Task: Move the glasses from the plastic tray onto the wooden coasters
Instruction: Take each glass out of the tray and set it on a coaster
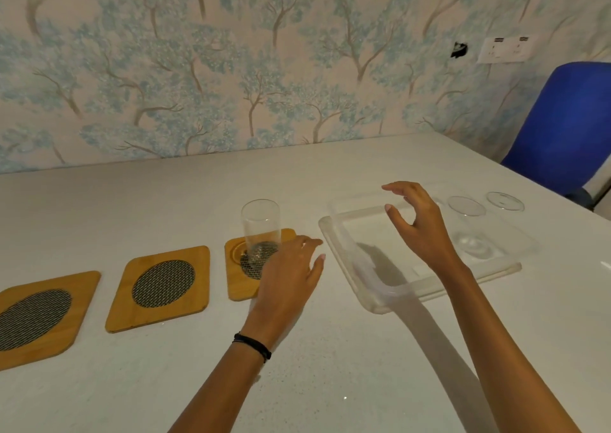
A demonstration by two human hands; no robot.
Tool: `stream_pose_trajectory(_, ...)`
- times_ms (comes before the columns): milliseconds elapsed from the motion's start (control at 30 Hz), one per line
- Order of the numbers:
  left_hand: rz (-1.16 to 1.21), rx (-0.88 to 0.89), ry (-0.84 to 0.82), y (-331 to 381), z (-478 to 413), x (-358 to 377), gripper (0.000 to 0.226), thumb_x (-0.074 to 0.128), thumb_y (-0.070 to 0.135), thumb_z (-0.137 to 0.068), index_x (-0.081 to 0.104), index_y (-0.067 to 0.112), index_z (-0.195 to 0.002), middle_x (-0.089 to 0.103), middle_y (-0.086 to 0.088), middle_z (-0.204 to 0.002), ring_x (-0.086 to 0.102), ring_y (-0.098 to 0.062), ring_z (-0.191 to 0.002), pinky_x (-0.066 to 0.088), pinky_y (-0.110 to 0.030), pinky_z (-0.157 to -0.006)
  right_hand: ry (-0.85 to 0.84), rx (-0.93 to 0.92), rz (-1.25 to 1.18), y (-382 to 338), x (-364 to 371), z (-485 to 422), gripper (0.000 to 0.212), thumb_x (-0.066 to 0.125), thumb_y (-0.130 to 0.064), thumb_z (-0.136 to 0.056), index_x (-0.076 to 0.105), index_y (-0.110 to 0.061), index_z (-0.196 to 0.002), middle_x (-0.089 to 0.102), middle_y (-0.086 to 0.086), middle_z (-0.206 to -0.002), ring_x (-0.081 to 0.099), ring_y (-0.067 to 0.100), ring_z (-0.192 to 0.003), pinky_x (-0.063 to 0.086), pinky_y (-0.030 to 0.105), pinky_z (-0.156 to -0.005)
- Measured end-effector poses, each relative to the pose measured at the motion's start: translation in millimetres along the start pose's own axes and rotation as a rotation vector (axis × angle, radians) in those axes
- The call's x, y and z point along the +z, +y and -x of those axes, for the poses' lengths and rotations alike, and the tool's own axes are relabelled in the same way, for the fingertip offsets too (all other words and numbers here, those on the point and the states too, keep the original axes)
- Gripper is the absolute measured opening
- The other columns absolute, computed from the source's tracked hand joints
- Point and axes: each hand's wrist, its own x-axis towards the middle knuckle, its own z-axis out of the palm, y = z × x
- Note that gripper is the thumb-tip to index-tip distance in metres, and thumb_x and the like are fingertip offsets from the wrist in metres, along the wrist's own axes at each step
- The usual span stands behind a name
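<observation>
Three wooden coasters with dark mesh centres lie in a row: left [39,317], middle [162,287] and right [239,267]. One clear glass [260,227] stands upright on the right coaster. My left hand [291,274] hovers just right of that glass, fingers apart, holding nothing. A clear plastic tray [344,250] sits to the right with two more glasses in it, one [469,227] nearer and one [505,201] at the far right. My right hand [420,224] is over the tray, fingers curved and apart, a little left of the nearer glass.
The white table [330,366] runs back to a tree-patterned wall. A blue chair [562,125] stands past the table's right corner. A white socket plate [506,49] is on the wall.
</observation>
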Motion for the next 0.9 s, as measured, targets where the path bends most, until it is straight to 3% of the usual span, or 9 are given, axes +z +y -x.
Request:
stream_pose_trajectory(100, -0.021, 0.034, -0.036, 13.1, -9.2, 21.4, 0.042, 0.038, 0.039, -0.095, 0.042, 0.023, -0.134, 0.046, -0.001, -0.141, 0.045, -0.017, -0.125, 0.045, -0.032, -0.093, 0.028, 0.010, 0.067, 16.1, -18.9, 3.2, 0.026, 0.055, -0.012, -0.089, 0.056, -0.018, -0.115, 0.054, 0.000, -0.116, 0.047, 0.001, -0.107, 0.034, 0.009, -0.093)
stream_pose_trajectory(267, 0.068, 0.015, -0.109, 32.6, -24.3, 44.5, 0.049, 0.036, 0.047, -0.094, 0.032, 0.029, -0.140, 0.030, 0.002, -0.152, 0.029, -0.016, -0.137, 0.035, -0.033, -0.106, 0.091, 0.090, 0.169, 43.4, -47.7, 8.5, 0.027, 0.056, -0.013, -0.088, 0.056, -0.014, -0.116, 0.053, 0.014, -0.124, 0.049, 0.026, -0.116, 0.041, 0.037, -0.098)
stream_pose_trajectory(467, 0.114, 0.003, -0.157, 44.6, -29.5, 65.2, 0.051, 0.034, 0.051, -0.093, 0.033, 0.030, -0.139, 0.021, 0.003, -0.155, 0.016, -0.014, -0.143, 0.025, -0.035, -0.113, 0.116, 0.286, 0.243, 73.4, -66.1, 9.7, 0.036, 0.064, -0.027, -0.084, 0.056, -0.018, -0.118, 0.045, 0.014, -0.135, 0.040, 0.028, -0.126, 0.036, 0.029, -0.092)
stream_pose_trajectory(633, 0.108, 0.005, -0.139, 41.8, -26.9, 75.0, 0.051, 0.032, 0.053, -0.092, 0.035, 0.031, -0.138, 0.017, 0.005, -0.156, 0.009, -0.011, -0.144, 0.013, -0.031, -0.114, 0.102, 0.328, 0.201, 86.5, -66.0, 11.6, 0.040, 0.067, -0.031, -0.081, 0.055, -0.020, -0.117, 0.049, 0.011, -0.131, 0.046, 0.025, -0.119, 0.040, 0.030, -0.084)
stream_pose_trajectory(900, 0.111, -0.031, -0.146, 36.9, -23.7, 80.3, 0.052, 0.027, 0.055, -0.092, 0.035, 0.032, -0.138, 0.020, 0.005, -0.155, 0.010, -0.009, -0.143, 0.009, -0.027, -0.113, 0.084, 0.362, 0.144, 87.1, -64.4, 13.4, 0.049, 0.069, -0.028, -0.079, 0.050, -0.020, -0.123, 0.050, 0.013, -0.130, 0.051, 0.027, -0.112, 0.041, 0.033, -0.086)
